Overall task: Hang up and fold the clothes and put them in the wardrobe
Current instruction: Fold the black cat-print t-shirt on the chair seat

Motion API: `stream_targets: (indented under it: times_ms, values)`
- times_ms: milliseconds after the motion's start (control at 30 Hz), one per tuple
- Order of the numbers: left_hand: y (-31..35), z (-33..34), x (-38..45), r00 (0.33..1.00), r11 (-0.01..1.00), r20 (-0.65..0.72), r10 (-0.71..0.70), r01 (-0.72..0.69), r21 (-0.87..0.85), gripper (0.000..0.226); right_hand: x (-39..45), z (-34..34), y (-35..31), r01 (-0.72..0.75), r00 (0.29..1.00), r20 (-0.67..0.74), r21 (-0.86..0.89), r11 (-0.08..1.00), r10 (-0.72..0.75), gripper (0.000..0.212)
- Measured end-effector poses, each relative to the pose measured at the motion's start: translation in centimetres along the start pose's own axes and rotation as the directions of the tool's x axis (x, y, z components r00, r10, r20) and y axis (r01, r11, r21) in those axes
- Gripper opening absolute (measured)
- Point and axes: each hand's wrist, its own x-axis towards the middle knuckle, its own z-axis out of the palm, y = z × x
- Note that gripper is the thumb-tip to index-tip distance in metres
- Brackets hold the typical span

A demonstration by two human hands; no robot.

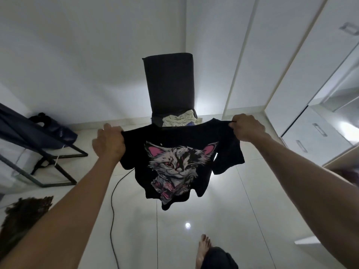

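From the head camera I see a black T-shirt (180,164) with a cat print held up in the air in front of a dark chair (169,84), its hem hanging free above the glossy tiled floor (223,220). My left hand (109,143) grips the shirt's left shoulder, fingers curled round a bunch of the cloth; my right hand (246,128) pinches the right shoulder seam, so the top edge is stretched nearly straight between them. On the chair's seat, just behind the shirt's collar, lies a pile of pale clothes (180,118). To the right of the chair stands the white wardrobe (310,78), one door ajar at the far right. To the left of the chair sits a metal-framed rack (58,164) with dark blue cloth draped on it. A black cable (112,210) runs over the floor below the shirt, and a bare foot (203,249) shows at the bottom edge.
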Motion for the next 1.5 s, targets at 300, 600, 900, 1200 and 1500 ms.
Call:
stream_targets:
  times_ms: [300,600,900,1200,1500]
  values:
    - [2.0,7.3,5.7,0.855,0.635,0.364,-0.37,0.519,-0.573,0.015,5.4,4.9,-1.9,-0.442,0.897,0.339,0.7,0.561,0.284,0.026]
    - [5.4,19.6,18.3,0.849,0.769,0.369,-0.378,0.51,-0.385,0.014,24.1,15.7,-1.3,-0.34,0.938,0.231,0.461,0.82,0.26,0.013]
    - [9.3,34.7,35.7,0.827,0.812,0.402,-0.392,0.517,-0.272,0.005,45.7,25.5,-4.3,-0.554,0.83,0.402,0.665,0.5,0.385,0.006]
    - [11.6,46.0,46.9,0.749,0.784,0.391,-0.536,0.613,-0.099,0.015,57.5,33.9,-5.0,-0.537,0.84,0.321,0.608,0.584,0.437,0.003]
    - [12.3,53.6,48.1,0.747,0.841,0.506,-0.43,0.536,-0.077,0.04,61.5,42.4,-4.2,-0.443,0.896,0.253,0.493,0.749,0.364,0.007]
